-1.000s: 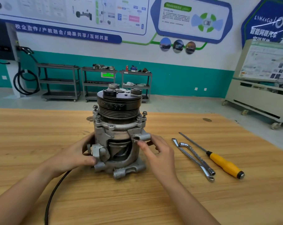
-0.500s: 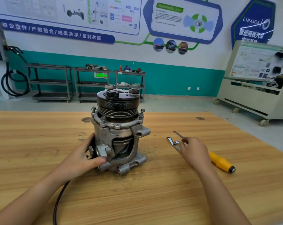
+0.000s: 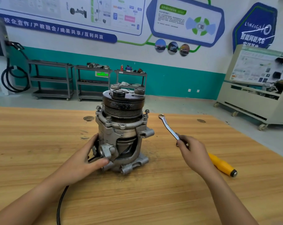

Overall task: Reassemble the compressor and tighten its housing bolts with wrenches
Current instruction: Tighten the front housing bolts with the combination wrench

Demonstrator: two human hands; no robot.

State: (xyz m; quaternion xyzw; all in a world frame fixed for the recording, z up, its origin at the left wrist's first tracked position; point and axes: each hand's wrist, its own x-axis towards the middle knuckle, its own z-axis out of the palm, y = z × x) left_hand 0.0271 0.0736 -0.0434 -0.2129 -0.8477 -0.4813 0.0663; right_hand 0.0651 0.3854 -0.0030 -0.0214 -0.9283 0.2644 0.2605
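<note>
As Tightening Drew Near

While the compressor stood upright on the surface, the left hand gripped its lower housing, thumb on a lug; the right hand had its fingers clenched on a wrench just beside it; seating the head squarely over a housing bolt before pulling would likely prevent slipping.

Bare table between compressor and screwdriver
</note>
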